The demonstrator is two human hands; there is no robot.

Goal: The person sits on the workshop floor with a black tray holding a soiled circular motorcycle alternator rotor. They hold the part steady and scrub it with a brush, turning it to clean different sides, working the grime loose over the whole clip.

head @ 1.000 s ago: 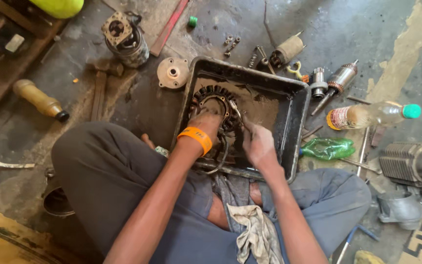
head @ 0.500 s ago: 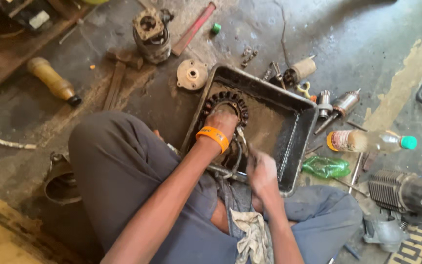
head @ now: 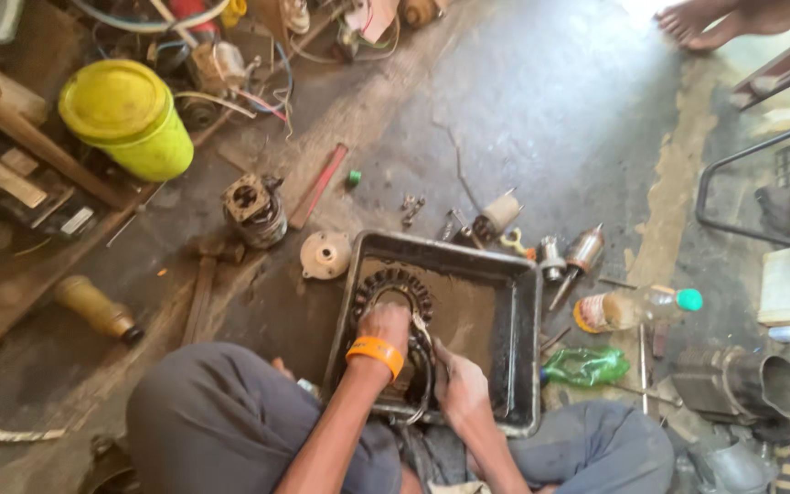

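Compared to a second ago, the left hand (head: 384, 327) was kept clamped on the stator ring (head: 395, 295) in the tray (head: 525, 302); the right hand (head: 459, 389), loosely curled, was pulled back toward the near rim.

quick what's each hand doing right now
Left hand: closed on the toothed metal ring in the tray.
Right hand: at the ring's lower edge; grip cannot be told.

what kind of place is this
Probably a small motor repair workshop, worked on the floor. A grimy metal tray holds a wound stator ring under both hands, with motor parts such as a rotor and an end cap scattered about.
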